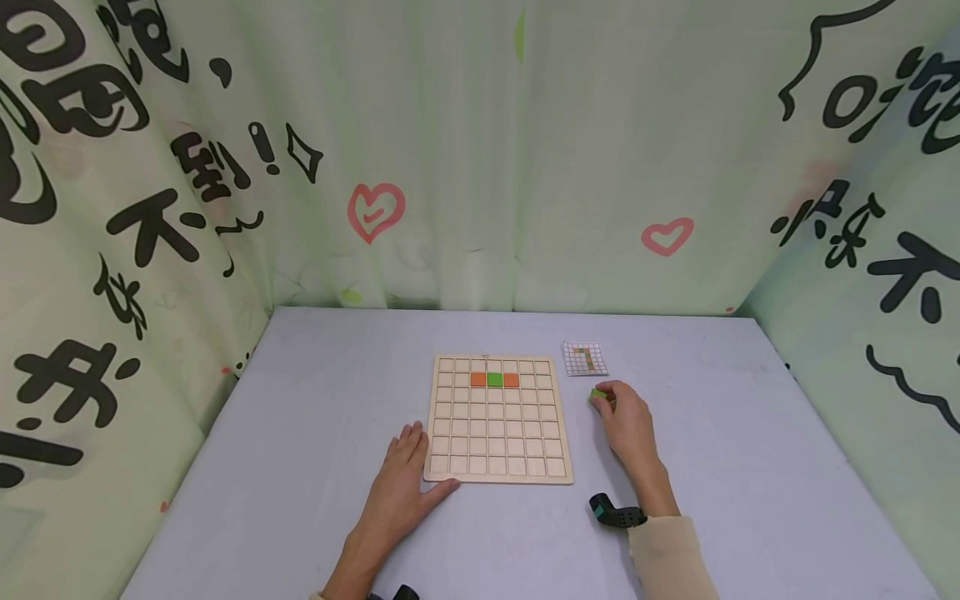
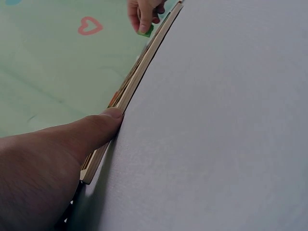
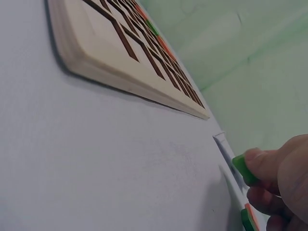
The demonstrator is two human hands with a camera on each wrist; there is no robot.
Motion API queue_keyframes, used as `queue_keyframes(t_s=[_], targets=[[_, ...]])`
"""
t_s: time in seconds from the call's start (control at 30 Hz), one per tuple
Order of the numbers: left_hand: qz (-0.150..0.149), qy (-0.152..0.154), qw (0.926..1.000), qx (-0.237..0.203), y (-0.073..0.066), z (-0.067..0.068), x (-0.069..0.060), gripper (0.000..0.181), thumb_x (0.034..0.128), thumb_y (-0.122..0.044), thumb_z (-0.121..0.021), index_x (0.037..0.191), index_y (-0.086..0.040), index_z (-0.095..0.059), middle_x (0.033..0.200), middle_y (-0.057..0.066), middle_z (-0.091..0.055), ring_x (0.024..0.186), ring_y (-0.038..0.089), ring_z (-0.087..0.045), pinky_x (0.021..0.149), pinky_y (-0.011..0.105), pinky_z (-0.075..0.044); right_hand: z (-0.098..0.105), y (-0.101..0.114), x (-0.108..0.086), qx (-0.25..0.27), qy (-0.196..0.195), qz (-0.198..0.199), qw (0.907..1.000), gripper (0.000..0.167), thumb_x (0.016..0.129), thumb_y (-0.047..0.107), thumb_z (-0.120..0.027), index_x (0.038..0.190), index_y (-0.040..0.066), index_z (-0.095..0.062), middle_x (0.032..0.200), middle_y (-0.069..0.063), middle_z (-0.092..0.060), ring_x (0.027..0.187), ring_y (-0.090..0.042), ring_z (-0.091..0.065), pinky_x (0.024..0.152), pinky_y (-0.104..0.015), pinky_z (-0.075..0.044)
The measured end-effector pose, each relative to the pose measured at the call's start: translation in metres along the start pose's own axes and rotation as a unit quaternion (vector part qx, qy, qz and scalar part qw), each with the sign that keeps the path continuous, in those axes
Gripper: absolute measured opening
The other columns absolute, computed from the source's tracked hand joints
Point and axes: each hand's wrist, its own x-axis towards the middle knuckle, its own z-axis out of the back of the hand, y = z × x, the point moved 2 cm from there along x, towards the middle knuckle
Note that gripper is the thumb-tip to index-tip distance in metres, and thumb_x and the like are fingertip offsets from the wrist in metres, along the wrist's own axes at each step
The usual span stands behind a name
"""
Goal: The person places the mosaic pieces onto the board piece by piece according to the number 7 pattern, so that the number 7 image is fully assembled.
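A wooden grid board (image 1: pixel 497 468) lies flat on the table, with orange (image 1: pixel 477 380), green (image 1: pixel 495 380) and orange (image 1: pixel 512 380) tiles side by side in its second row from the back. My left hand (image 1: pixel 401 492) rests at the board's front left corner, fingers along the left side and thumb against the front edge. To the right of the board, my right hand (image 1: pixel 626 421) pinches a green tile (image 3: pixel 244 169) between thumb and fingers. Below those fingers, a green piece (image 3: pixel 248 220) and an orange one show in the right wrist view; whether the hand holds them I cannot tell.
A small card (image 1: pixel 585 359) printed with a coloured grid pattern lies behind the right hand, near the board's back right corner. The white table (image 1: pixel 750 467) meets a pale green curtain (image 1: pixel 465 150) with writing and hearts at the back and sides.
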Motion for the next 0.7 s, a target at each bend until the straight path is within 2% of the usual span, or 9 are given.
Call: queue_keyframes(t_s=[0.2,0.47,0.7], targets=[[0.002,0.0,1.0,-0.001,0.0001,-0.0004,0.0004,0.09,0.0852,-0.053,-0.073,0.146,0.008,-0.045,0.157,0.024,-0.039,0.15,0.037,-0.032,0.125,0.05,-0.028,-0.0015,0.003,-0.0006,0.01,-0.006,0.001,0.9999,0.023,0.1,0.013,-0.062,0.118,-0.001,-0.065,0.104,-0.017,-0.067,0.086,-0.025,-0.06,0.071,-0.031,-0.05],[-0.002,0.0,1.0,0.0,0.0004,-0.0001,0.0,0.089,0.0859,-0.053,-0.072,0.145,0.008,-0.045,0.156,0.025,-0.04,0.15,0.037,-0.032,0.125,0.05,-0.028,-0.0033,0.004,0.0002,0.02,-0.006,0.012,0.9997,0.025,0.1,0.008,-0.057,0.122,-0.004,-0.062,0.107,-0.02,-0.064,0.091,-0.028,-0.061,0.078,-0.039,-0.055],[-0.003,0.0,1.0,0.001,0.0005,0.0001,0.0001,0.089,0.0861,-0.053,-0.072,0.145,0.009,-0.045,0.157,0.025,-0.039,0.15,0.037,-0.032,0.125,0.05,-0.027,-0.0039,0.0084,0.0003,0.026,-0.003,0.006,0.9996,0.025,0.1,0.007,-0.056,0.122,-0.004,-0.06,0.109,-0.02,-0.063,0.093,-0.029,-0.061,0.08,-0.04,-0.056]])
